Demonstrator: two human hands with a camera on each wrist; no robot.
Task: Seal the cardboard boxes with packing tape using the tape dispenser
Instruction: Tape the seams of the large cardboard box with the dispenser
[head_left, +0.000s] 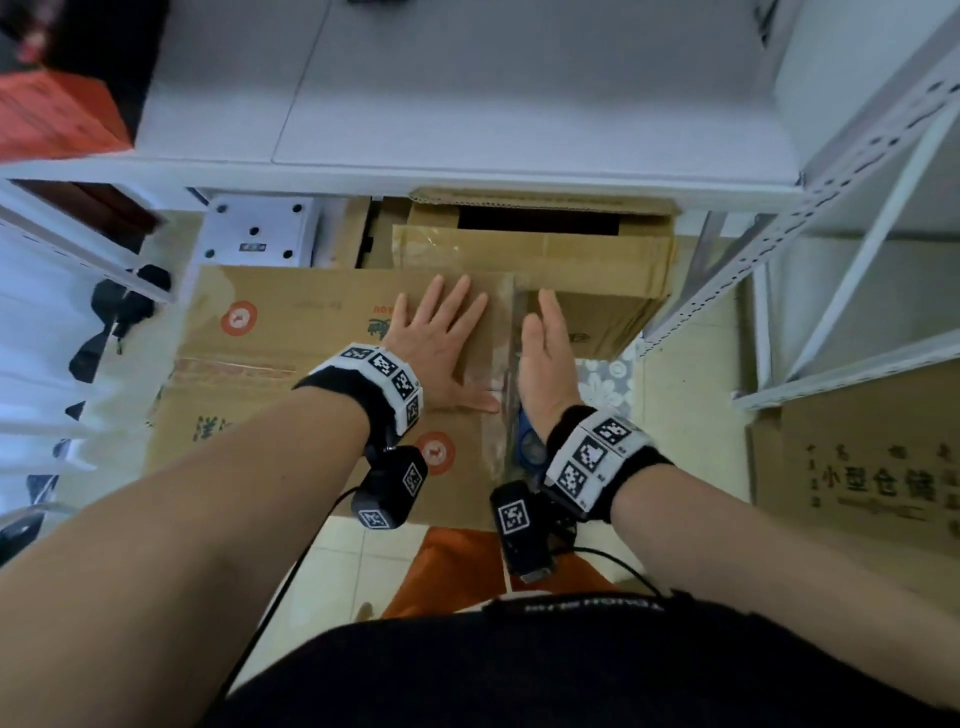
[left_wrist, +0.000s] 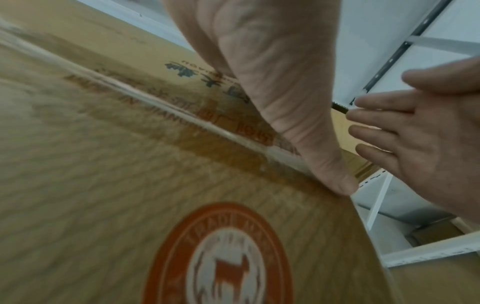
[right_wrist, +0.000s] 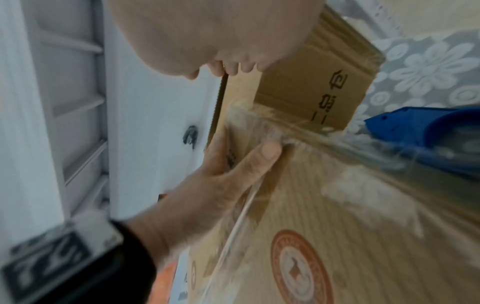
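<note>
On the floor below a white shelf, the cardboard box (head_left: 291, 338) lies taped; the left hand (head_left: 441, 343) presses flat, fingers spread, on its top. The right hand (head_left: 545, 358) hovers with straight fingers at the box's right edge, above the blue tape dispenser (head_left: 530, 447).

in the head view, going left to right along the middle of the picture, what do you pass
white curtain → printed cardboard box → left hand flat on its top → tape strip → right hand → smaller box → white shelf post
</note>
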